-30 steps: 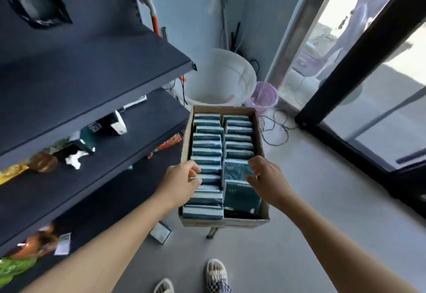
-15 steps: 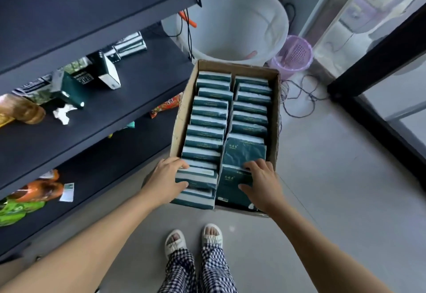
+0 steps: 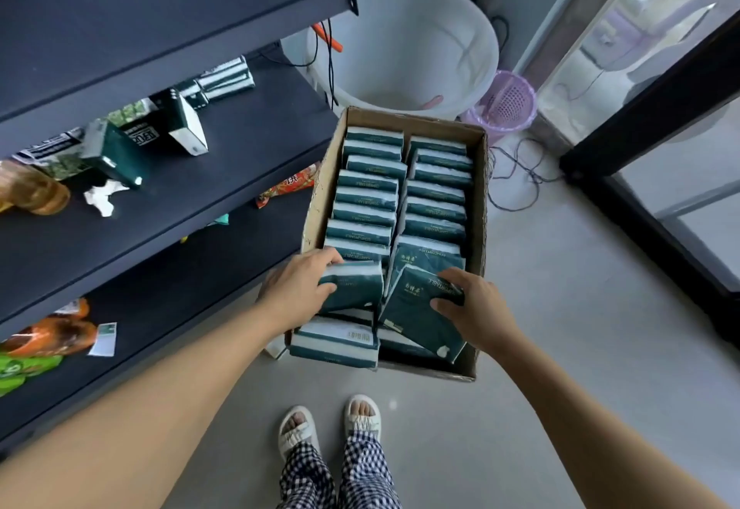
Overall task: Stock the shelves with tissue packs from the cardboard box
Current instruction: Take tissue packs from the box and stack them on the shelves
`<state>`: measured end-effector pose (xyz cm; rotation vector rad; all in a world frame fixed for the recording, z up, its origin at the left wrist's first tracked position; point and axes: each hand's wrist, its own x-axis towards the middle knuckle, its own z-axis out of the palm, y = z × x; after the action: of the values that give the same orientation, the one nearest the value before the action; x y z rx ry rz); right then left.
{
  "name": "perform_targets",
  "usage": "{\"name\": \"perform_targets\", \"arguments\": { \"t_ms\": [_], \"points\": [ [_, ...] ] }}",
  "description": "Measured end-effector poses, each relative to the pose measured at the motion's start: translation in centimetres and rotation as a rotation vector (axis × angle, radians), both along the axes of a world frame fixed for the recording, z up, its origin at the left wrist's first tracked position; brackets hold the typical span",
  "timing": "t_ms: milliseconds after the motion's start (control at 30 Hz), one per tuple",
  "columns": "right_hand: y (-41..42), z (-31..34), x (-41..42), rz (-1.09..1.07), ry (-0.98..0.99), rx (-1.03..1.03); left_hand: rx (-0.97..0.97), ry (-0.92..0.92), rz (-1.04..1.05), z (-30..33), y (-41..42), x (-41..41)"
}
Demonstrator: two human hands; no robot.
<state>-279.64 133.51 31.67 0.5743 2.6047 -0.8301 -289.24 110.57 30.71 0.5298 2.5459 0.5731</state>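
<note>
Nearest the camera, two sandalled feet [image 3: 330,422] are seen on the grey floor, facing the cardboard box [image 3: 478,204]. Just beyond, at the box's near end, a tissue pack [image 3: 352,286] is gripped by the left hand [image 3: 298,292], thumb over its top edge and fingers curled against its near face; it appears raised above its row, presumably to free it from tight packing. A second pack [image 3: 416,314] is held by the right hand [image 3: 470,306], fingers curled over its upper edge, and is tilted face-up, judged to be mid-extraction. The box is nearly full: two rows of packs stand on edge, dark teal wrappers with white edges and small pale lettering. The box is set just beside the dark shelves [image 3: 208,172], probably to shorten the reach. A few similar packs [image 3: 184,128] lie scattered on the middle shelf. Farther off, a white tub [image 3: 404,43] and a pink basket [image 3: 506,102] are noted.
</note>
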Motion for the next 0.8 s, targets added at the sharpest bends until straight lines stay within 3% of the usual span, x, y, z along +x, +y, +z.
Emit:
{"name": "perform_targets", "arguments": {
  "t_ms": [400, 800],
  "points": [
    [-0.3, 15.0, -6.3, 0.043, 0.368, -0.098, 0.411, 0.066, 0.305, 15.4, -3.7, -4.4],
    [-6.7, 32.1, -12.6, 0.31, 0.648, -0.108, 0.57, 0.331, 0.554, 32.1, -12.6, -4.0]
  ]
}}
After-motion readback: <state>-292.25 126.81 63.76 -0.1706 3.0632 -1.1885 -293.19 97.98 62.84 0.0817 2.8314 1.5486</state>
